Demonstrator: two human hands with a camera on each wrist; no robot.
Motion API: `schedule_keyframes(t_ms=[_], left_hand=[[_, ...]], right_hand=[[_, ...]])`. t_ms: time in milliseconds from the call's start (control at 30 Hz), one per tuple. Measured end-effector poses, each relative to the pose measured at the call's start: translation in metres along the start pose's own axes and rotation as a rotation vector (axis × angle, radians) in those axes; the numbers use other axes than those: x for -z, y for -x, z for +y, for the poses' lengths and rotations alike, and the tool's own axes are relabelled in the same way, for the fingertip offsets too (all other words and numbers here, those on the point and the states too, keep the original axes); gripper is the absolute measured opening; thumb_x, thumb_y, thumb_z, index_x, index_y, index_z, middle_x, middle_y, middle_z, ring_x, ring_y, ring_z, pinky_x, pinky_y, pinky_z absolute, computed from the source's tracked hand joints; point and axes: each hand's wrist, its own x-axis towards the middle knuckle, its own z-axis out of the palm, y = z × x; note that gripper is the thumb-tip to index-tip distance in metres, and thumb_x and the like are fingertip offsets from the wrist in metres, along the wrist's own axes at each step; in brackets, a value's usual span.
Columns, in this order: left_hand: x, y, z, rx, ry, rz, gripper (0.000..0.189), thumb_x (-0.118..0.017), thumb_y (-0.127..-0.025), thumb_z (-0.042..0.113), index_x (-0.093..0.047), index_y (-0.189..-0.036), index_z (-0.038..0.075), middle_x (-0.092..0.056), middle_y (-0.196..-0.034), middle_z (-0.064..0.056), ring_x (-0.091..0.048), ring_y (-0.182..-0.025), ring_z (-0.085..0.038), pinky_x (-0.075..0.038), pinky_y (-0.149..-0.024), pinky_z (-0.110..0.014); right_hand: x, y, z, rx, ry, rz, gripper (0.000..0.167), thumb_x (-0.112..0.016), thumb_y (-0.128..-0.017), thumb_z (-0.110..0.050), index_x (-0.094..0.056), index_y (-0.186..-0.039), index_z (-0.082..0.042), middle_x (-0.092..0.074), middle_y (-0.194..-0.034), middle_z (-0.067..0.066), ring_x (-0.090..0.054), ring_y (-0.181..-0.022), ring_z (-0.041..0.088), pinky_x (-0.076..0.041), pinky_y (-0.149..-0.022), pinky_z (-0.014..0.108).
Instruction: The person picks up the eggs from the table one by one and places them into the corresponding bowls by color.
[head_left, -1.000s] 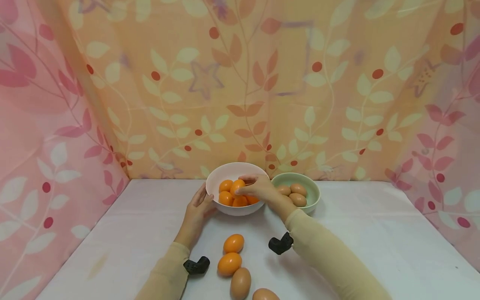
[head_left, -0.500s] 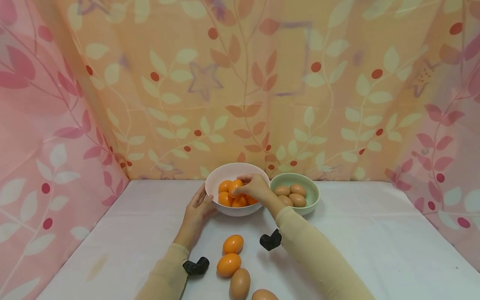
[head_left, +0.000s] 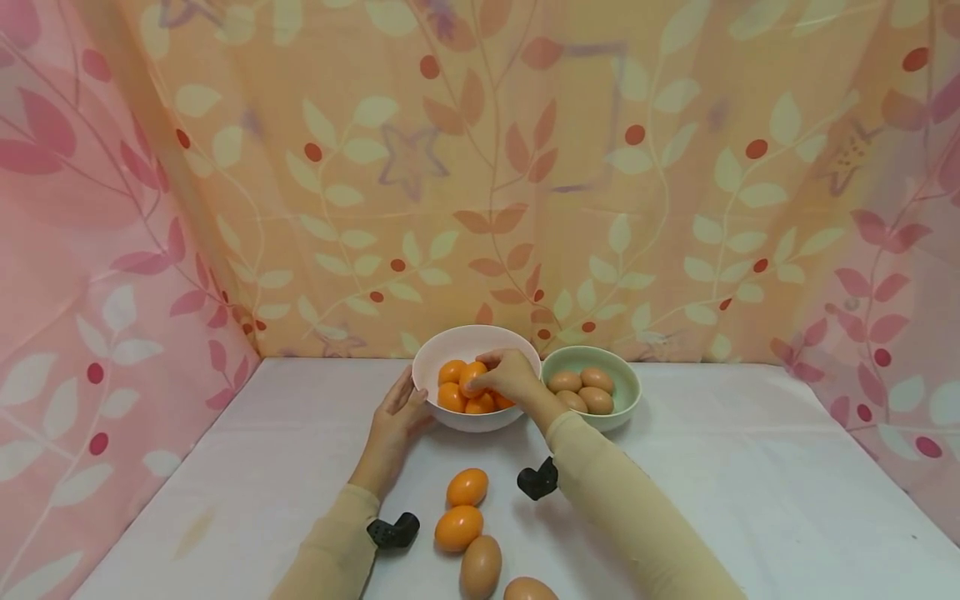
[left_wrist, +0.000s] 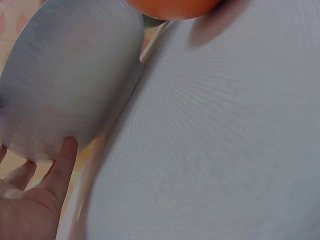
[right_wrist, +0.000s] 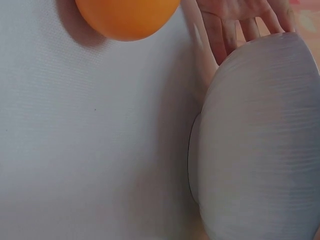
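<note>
A pinkish-white bowl [head_left: 465,422] stands at the back of the table and contains several orange eggs [head_left: 452,397]. My left hand [head_left: 395,418] rests on the bowl's left side, its straight fingers touching the outer wall, as the left wrist view also shows. Inside the bowl, my right hand [head_left: 512,377] pinches an orange egg [head_left: 472,377] between thumb and fingers, on top of the others. Its fingertips are partly hidden behind the egg. In the right wrist view the bowl's wall [right_wrist: 260,140] blocks sight of the right fingers.
A green bowl [head_left: 628,390] with several brown eggs [head_left: 597,400] touches or nearly touches the pale bowl on its right. Two orange eggs [head_left: 459,528] and two brown eggs [head_left: 481,567] lie in a line on the white cloth toward the front edge.
My right forearm has shifted left, and the right hand has moved slightly left with the orange egg inside the bowl. The left hand has stayed on the bowl.
</note>
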Motion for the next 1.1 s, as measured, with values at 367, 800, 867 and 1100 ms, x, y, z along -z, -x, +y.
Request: schedule_keyframes(t_ms=[367, 800, 867, 1100], left_hand=[[0.001, 0.0013, 0.0015, -0.009, -0.02, -0.002, 0.062, -0.053, -0.103, 0.025, -0.025, -0.159, 0.024, -0.022, -0.167, 0.0, -0.034, -0.149, -0.024, -0.047, -0.108, -0.043], [0.0007, 0.0011, 0.0006, 0.004, -0.011, -0.005, 0.066, -0.058, -0.101, 0.03, -0.026, -0.158, 0.026, -0.022, -0.166, 0.001, -0.035, -0.148, -0.024, -0.045, -0.111, -0.046], [0.0008, 0.0015, 0.0005, 0.003, -0.019, -0.007, 0.068, -0.059, -0.1, 0.033, -0.026, -0.158, 0.026, -0.022, -0.167, 0.001, -0.035, -0.148, -0.025, -0.044, -0.111, -0.046], [0.0007, 0.0019, 0.0008, -0.005, -0.008, -0.009, 0.065, -0.056, -0.102, 0.029, -0.025, -0.159, 0.025, -0.022, -0.167, 0.0, -0.035, -0.148, -0.026, -0.045, -0.111, -0.046]], right_hand=[[-0.0031, -0.0015, -0.0008, -0.01, 0.006, 0.006, 0.051, -0.083, -0.081, -0.018, -0.066, -0.128, -0.009, -0.067, -0.123, 0.008, -0.06, -0.112, 0.024, -0.054, -0.102, 0.033], [-0.0038, -0.001, 0.0004, -0.033, 0.027, 0.028, 0.05, -0.083, -0.08, -0.021, -0.067, -0.126, -0.008, -0.067, -0.123, 0.009, -0.061, -0.111, 0.024, -0.054, -0.102, 0.034], [-0.0043, -0.0014, 0.0009, -0.035, 0.033, 0.03, 0.05, -0.083, -0.08, -0.021, -0.067, -0.126, -0.008, -0.066, -0.124, 0.01, -0.061, -0.112, 0.025, -0.053, -0.102, 0.034], [-0.0041, -0.0017, 0.0029, 0.004, 0.038, 0.044, 0.053, -0.084, -0.08, -0.023, -0.067, -0.127, -0.006, -0.066, -0.126, 0.012, -0.06, -0.116, 0.026, -0.052, -0.105, 0.035]])
